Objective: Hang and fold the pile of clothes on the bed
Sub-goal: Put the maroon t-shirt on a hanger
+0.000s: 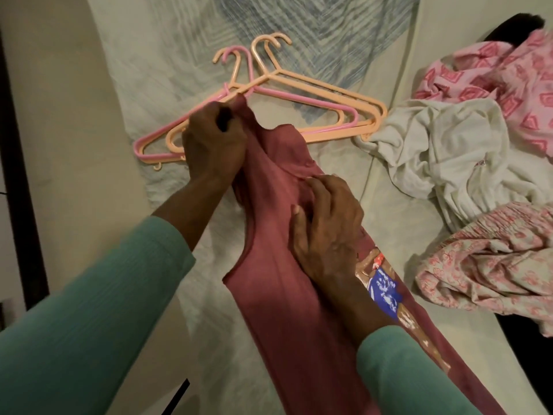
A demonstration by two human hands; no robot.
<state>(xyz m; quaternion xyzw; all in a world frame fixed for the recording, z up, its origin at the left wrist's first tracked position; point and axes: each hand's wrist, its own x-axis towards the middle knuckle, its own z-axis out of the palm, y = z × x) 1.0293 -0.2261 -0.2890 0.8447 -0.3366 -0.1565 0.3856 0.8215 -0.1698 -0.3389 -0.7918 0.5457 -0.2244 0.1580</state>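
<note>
A dark pink garment [287, 295] with a printed picture on its right side lies lengthwise on the bed [389, 220]. My left hand [212, 145] grips its bunched top end, along with something small and black between the fingers. My right hand [326, 226] rests on the cloth just below the neckline, fingers curled and pinching the fabric. Behind my left hand, a stack of peach and pink plastic hangers [302, 100] lies flat on the bed; the garment's top edge touches them.
At the right lie a crumpled white garment [443, 157], a pink patterned cloth [508, 85] behind it, and a pale floral cloth [493, 265] nearer me. A dark object [517, 25] sits at the far right. The bed's left edge runs beside a dark frame [24, 175].
</note>
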